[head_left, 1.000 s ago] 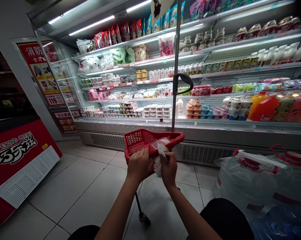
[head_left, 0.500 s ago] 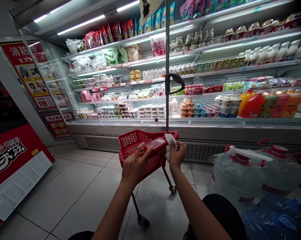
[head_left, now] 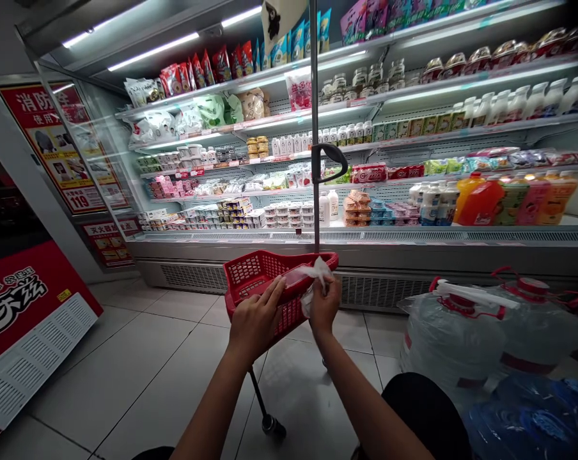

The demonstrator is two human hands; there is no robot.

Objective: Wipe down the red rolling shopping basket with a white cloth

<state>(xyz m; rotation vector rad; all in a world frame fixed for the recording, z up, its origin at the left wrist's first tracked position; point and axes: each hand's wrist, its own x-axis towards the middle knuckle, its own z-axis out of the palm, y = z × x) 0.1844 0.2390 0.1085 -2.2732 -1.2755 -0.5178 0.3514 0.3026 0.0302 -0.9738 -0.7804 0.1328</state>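
A red plastic shopping basket [head_left: 250, 271] on a wheeled stand sits in front of me, with a tall metal handle pole [head_left: 314, 128] rising from its far side. My left hand [head_left: 256, 319] rests on the basket's near rim, fingers stretched over the edge. My right hand [head_left: 324, 305] pinches a crumpled white tissue [head_left: 315, 276] and presses it on the rim's right end.
A lit refrigerated shelf wall [head_left: 366, 147] with dairy, snacks and juice bottles runs behind the basket. Large water jugs [head_left: 454, 335] stand at my right. A red freezer chest [head_left: 25, 319] stands at the left. Pale tile floor [head_left: 140, 364] lies between.
My left hand went from gripping the rim to lying over it with fingers stretched. The right hand with the tissue rose along the rim, then slid slightly left. The view shifted.
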